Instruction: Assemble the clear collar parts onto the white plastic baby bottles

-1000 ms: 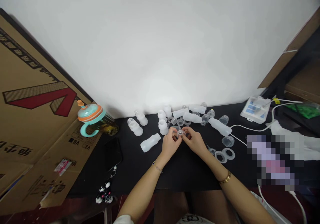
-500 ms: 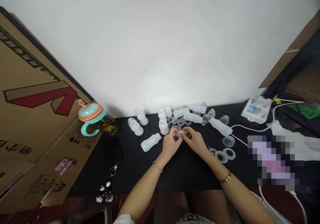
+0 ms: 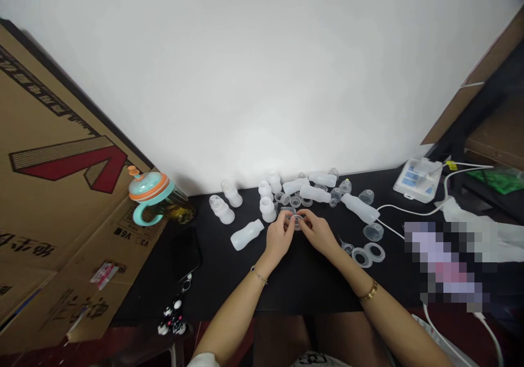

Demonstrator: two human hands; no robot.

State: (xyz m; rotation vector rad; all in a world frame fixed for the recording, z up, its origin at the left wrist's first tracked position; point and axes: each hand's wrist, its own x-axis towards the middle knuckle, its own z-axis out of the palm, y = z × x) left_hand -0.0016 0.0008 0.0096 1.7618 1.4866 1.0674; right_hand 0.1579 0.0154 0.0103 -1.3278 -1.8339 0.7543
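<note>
My left hand (image 3: 279,236) and my right hand (image 3: 317,232) meet in front of me, fingertips together on a small clear plastic ring (image 3: 297,222). The fingers hide part of it. Several frosted silicone bottle bodies (image 3: 246,234) lie or stand around the hands on the black table (image 3: 245,285). Just beyond the fingertips sits a cluster of clear collars (image 3: 295,201). To the right of my right hand lie clear rings with dark centres (image 3: 362,257) and a clear cup (image 3: 373,232).
A teal and orange sippy cup (image 3: 149,192) stands at the table's left edge against a cardboard sheet (image 3: 61,236). A black phone (image 3: 186,254) and a beaded keychain (image 3: 174,317) lie nearer me. A white device (image 3: 417,179) with cables sits back right, beside a pixelated blurred patch (image 3: 446,263).
My hands have drawn closer together around the clear ring, which now sits a little lower and is more covered by my fingers. The objects on the table have not moved.
</note>
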